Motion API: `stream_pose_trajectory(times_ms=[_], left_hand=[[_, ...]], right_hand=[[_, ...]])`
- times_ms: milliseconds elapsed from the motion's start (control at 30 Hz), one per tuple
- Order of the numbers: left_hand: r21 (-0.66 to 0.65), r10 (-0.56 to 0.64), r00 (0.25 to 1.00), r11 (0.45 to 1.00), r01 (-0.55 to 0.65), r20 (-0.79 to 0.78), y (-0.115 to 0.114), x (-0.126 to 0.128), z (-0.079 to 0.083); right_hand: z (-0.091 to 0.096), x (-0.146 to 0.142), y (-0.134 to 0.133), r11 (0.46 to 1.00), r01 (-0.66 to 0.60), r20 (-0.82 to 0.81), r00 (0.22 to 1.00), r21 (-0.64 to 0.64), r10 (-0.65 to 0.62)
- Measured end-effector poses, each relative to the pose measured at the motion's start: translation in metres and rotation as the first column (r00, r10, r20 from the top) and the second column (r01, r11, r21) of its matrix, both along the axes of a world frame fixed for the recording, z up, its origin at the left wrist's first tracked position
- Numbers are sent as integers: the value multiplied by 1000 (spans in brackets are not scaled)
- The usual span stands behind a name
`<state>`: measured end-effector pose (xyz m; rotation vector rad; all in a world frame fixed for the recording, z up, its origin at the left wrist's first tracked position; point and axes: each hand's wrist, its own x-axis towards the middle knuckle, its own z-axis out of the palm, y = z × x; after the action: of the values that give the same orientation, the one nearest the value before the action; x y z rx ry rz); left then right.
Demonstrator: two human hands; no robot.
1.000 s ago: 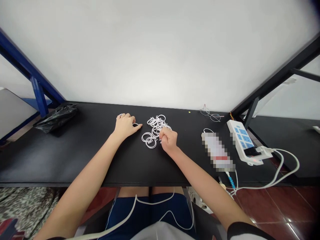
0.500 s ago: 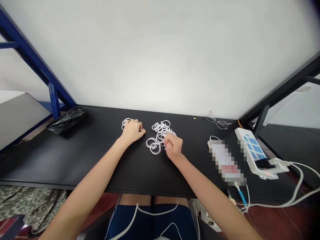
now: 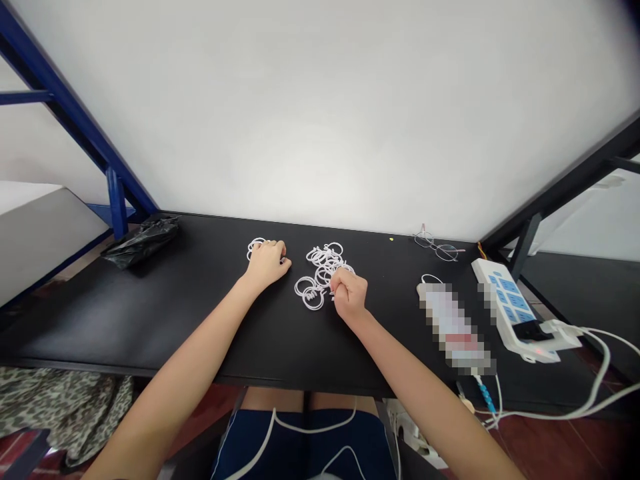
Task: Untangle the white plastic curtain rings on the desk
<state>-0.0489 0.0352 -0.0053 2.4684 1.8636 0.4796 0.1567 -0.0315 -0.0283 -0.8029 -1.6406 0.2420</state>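
Several thin white rings (image 3: 313,297) with small clip-like ends lie in a loose, overlapping pile on the black tabletop (image 3: 200,293). At the right side of this pile my right hand (image 3: 349,292) is closed in a fist, thumb over the fingers. White bits show at its edge, but what it grips is hidden. To the left, my left hand (image 3: 269,262) rests palm down with curled fingers over a smaller group of white rings (image 3: 253,245). Those rings stick out past its far left edge. Its fingertips are mostly covered, so anything held there cannot be made out.
A crumpled black plastic bag (image 3: 143,241) lies at the left. On the right are eyeglasses (image 3: 435,245), a blurred-out phone (image 3: 453,327) on a cable, and a white power strip (image 3: 510,303) with trailing cords. A white wall (image 3: 320,120) rises behind the table.
The whole view has shifted slightly to the right. Both hands keep nearly the same places and poses, and the white rings lie as before.
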Motion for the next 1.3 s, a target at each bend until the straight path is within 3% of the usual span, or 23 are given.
stream_pose_trajectory(times_ms=[500,600,700,800,900,1133,1300], left_hand=[[68,20,1000,997,-21,16,0,0,-3],[90,-59,990,995,48,127,0,3,-4],[127,-216,939,974,188,267,-1,8,-5],[161,-369,864,929,333,342,-3,14,-7],[146,-439,819,898,415,370,-5,19,-12],[98,-440,806,893,439,396,0,20,-25],[91,-442,800,890,446,407,2,18,-28]], right_hand=[[1,0,2,996,-3,-127,992,-90,-8],[3,2,3,989,-26,-208,978,-144,-5],[5,3,3,977,-56,-314,949,-207,-12],[8,4,5,957,-110,-449,893,-270,-24],[12,9,11,932,-184,-591,806,-312,-39],[17,42,34,887,-286,-790,599,-364,-131],[11,56,43,859,-315,-828,526,-404,-196]])
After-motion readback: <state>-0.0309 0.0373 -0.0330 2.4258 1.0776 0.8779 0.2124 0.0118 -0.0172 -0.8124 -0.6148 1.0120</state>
